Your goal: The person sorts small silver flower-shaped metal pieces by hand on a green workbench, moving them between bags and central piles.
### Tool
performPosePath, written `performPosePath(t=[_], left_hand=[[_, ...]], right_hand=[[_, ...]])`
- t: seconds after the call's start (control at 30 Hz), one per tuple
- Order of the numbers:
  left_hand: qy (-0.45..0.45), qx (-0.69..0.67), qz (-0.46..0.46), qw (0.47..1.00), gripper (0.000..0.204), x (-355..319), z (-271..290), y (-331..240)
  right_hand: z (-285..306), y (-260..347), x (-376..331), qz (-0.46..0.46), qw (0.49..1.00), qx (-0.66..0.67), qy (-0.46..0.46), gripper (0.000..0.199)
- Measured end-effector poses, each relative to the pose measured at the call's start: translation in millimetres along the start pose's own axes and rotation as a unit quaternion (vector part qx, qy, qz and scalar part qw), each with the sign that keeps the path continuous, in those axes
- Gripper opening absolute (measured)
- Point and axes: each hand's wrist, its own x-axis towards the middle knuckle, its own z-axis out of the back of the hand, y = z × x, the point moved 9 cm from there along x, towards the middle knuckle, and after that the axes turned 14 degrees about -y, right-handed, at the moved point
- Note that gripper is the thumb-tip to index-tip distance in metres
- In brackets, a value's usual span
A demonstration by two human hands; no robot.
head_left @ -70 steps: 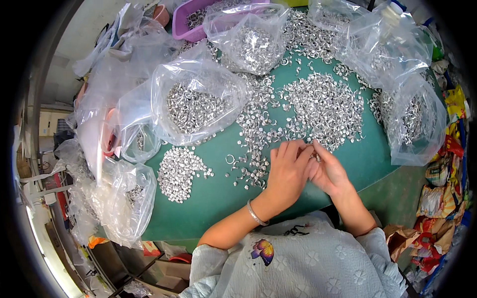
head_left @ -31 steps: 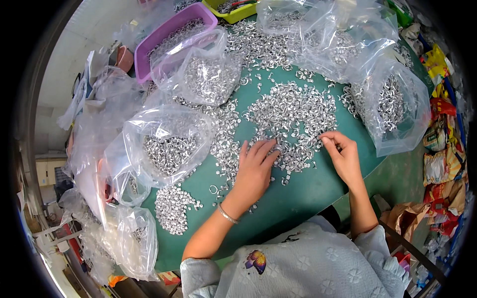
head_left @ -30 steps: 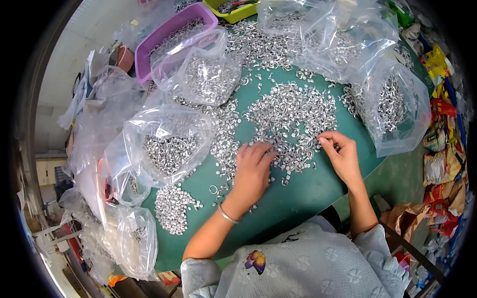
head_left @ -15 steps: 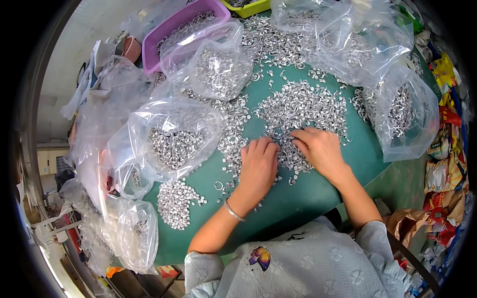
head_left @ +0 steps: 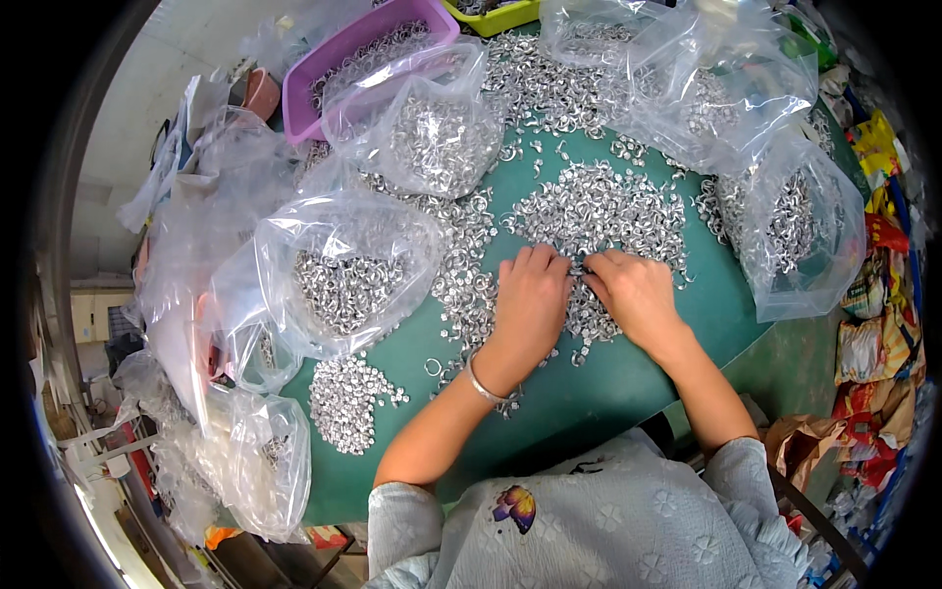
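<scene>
Both hands are laid palm-down on the big loose heap of small silvery metal pieces (head_left: pixel 599 211) spread over the green table (head_left: pixel 687 334). The left hand (head_left: pixel 530 299) is held fairly flat with fingers together, its fingertips at the heap's near edge; a thin bangle (head_left: pixel 481 365) is worn at that wrist. The right hand (head_left: pixel 638 294) is curled slightly, its fingertips brought against those of the left; whether a piece is pinched between them cannot be told, as the fingers hide it.

A likely risk is judged to be scatter: pieces could be pushed off the near table edge by a sweeping palm, since a loose trail is already strewn just beside the left wrist. Sorted lots could also be mixed, as a separate small pile (head_left: pixel 343 402) lies to the left and an open clear bag (head_left: pixel 348 275) of the same pieces is slumped nearby.

Open room is limited. A bare green strip is left along the near edge and to the right of the right forearm; further right a filled bag (head_left: pixel 795 236) sits at the table's rim. More bags and a purple tray (head_left: pixel 368 54) are crowded at the far side
</scene>
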Motion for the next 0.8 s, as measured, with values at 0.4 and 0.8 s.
performPosePath(t=[0.4,0.8], left_hand=[[-0.048,-0.054,-0.015,0.997,0.023,13.0,2.8,-3.6],[0.014,-0.056,-0.13,0.99,0.019,25.6,-13.1,-13.9]], right_hand=[[1.3,-65.3,-14.8,-0.334,0.773,0.539,-0.007,0.007],[20.4,-61.1,31.3,-0.199,0.947,0.239,-0.081,0.013]])
